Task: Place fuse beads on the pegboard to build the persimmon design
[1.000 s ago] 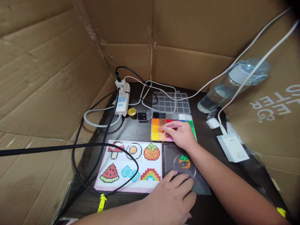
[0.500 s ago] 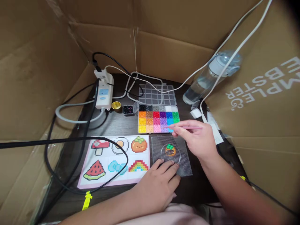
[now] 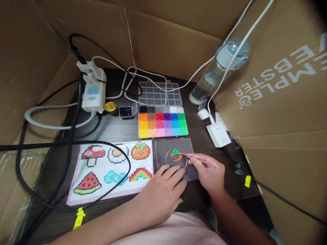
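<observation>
My left hand [image 3: 160, 194] lies flat with fingers spread on the near edge of a clear pegboard [image 3: 187, 146]. On the pegboard sits a small orange bead figure with a green top [image 3: 176, 155]. My right hand [image 3: 209, 173] pinches thin pink tweezers [image 3: 196, 159], whose tip touches the right side of that figure. Behind the pegboard stands an open bead box [image 3: 162, 121] with many coloured compartments. A pattern sheet [image 3: 112, 166] with several pixel pictures lies to the left of the pegboard.
Cardboard walls enclose the dark table. A power strip [image 3: 93, 91], a gold cap [image 3: 110, 107] and a small tub of black beads [image 3: 125, 112] sit at the back left. A water bottle [image 3: 217, 71] and a white charger [image 3: 218, 134] are at the right. Black cables [image 3: 63, 144] cross the sheet.
My right hand has come back from the bead box with the tweezers, down to the bead figure on the pegboard. The view has tilted and shifted; my left hand stays on the pegboard.
</observation>
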The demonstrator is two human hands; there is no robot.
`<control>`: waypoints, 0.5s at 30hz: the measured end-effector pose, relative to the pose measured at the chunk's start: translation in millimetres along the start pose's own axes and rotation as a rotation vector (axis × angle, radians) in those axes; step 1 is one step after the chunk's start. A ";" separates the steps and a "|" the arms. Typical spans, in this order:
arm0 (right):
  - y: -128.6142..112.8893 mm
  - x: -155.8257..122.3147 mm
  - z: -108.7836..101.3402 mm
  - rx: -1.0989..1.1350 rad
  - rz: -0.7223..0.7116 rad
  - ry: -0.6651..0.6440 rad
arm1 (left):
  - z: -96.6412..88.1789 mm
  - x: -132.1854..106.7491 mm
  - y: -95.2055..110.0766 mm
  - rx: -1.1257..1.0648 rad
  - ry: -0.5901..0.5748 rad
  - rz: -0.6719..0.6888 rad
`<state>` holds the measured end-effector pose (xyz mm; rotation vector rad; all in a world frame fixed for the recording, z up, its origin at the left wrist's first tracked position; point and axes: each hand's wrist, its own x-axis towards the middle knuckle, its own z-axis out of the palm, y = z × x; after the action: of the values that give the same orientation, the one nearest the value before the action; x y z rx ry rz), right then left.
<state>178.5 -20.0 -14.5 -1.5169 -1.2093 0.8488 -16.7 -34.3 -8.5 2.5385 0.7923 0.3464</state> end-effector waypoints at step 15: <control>5.2 1.1 -0.8 -0.005 -0.042 -0.019 | 0.2 -0.1 -1.8 -0.009 -0.006 0.010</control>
<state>180.9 -19.3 -19.3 -1.4859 -1.2539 0.8346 -17.6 -33.0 -9.6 2.5349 0.7741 0.3449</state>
